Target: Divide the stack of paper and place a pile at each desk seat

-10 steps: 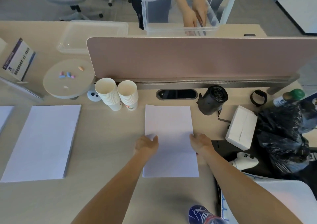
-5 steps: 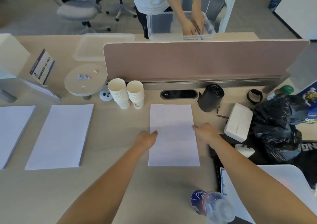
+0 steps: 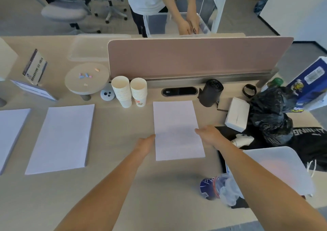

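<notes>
A thin pile of white paper [image 3: 175,124] lies flat on the desk in front of the pink divider. My left hand [image 3: 145,144] rests on the desk with its fingertips against the pile's left edge. My right hand [image 3: 209,135] lies at the pile's right edge, fingers just over the sheet. Neither hand grips the paper. A thicker pile of paper [image 3: 62,138] lies to the left, and the edge of a third pile [image 3: 10,133] shows at the far left.
Two stacks of paper cups [image 3: 130,91] stand just behind and left of the centre pile. A black roll [image 3: 211,92], a white box [image 3: 238,114] and black bags [image 3: 272,115] crowd the right. A plastic bottle [image 3: 217,188] lies near my right forearm. Another person's hands [image 3: 188,26] are in a clear bin beyond the divider [image 3: 194,57].
My left hand has slid off the sheet to its left edge, and my right hand sits further out at the right edge. The view has widened to the left. The pile has stayed put.
</notes>
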Demonstrator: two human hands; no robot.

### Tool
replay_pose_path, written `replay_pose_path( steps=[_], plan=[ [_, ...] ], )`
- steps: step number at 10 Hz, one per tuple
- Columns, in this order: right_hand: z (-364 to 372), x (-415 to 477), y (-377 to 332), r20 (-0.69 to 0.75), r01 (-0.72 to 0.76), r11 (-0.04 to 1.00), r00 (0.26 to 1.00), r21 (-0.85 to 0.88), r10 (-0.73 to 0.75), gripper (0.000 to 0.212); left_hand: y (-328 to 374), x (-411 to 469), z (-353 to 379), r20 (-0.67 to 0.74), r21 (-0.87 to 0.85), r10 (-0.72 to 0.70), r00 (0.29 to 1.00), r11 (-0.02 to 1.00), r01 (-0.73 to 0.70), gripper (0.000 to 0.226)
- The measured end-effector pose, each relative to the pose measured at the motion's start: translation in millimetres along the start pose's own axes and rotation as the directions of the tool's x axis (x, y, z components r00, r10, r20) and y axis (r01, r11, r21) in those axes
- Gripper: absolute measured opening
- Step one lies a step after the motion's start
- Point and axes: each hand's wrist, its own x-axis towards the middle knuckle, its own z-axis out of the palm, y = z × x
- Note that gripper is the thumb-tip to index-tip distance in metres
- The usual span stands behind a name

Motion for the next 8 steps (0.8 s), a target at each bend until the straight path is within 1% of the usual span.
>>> replay_pose_path(
  steps=[1, 2, 3, 4, 5, 6, 7, 8],
  plan=[
    [3, 20, 11, 0.04, -0.039, 0.999, 0.998, -0.022, 0.04, 0.036, -9, 23, 10, -0.047, -0.118, -0.037, 0.998, 0.993, 0.032, 0.058],
    [5, 43, 22, 0.087, -0.089, 0.996, 0.992, 0.027, 0.086, 0.047, -13, 41, 20, -0.108, -0.191, -0.031, 0.994, 0.982, 0.01, 0.047],
    [9, 65, 35, 0.181, -0.17, 0.968, 0.974, 0.184, 0.137, 0.062, -29, 65, 30, -0.091, -0.228, -0.056, 0.994, 0.973, 0.034, 0.049],
    [13, 61, 26, 0.2, -0.213, 0.935, 0.967, 0.285, 0.16, 0.046, -69, 125, 35, -0.076, -0.22, -0.043, 0.996, 0.975, 0.025, 0.058],
    [15, 72, 31, 0.224, -0.228, 0.931, 0.96, 0.283, 0.167, 0.07, -80, 143, 39, -0.098, -0.193, -0.076, 0.992, 0.98, 0.056, 0.064],
    [16, 82, 39, 0.212, -0.201, 0.946, 0.966, 0.253, 0.149, 0.059, -52, 106, 41, -0.111, -0.193, -0.088, 0.99, 0.979, 0.065, 0.064],
    [11, 63, 25, 0.166, -0.183, 0.964, 0.974, 0.191, 0.152, 0.051, -40, 92, 40, -0.089, -0.213, -0.077, 0.993, 0.975, 0.057, 0.068],
    [4, 43, 8, 0.101, -0.146, 0.989, 0.985, 0.033, 0.142, 0.039, -24, 67, 39, -0.114, -0.169, -0.055, 0.992, 0.985, 0.035, 0.066]
  ],
)
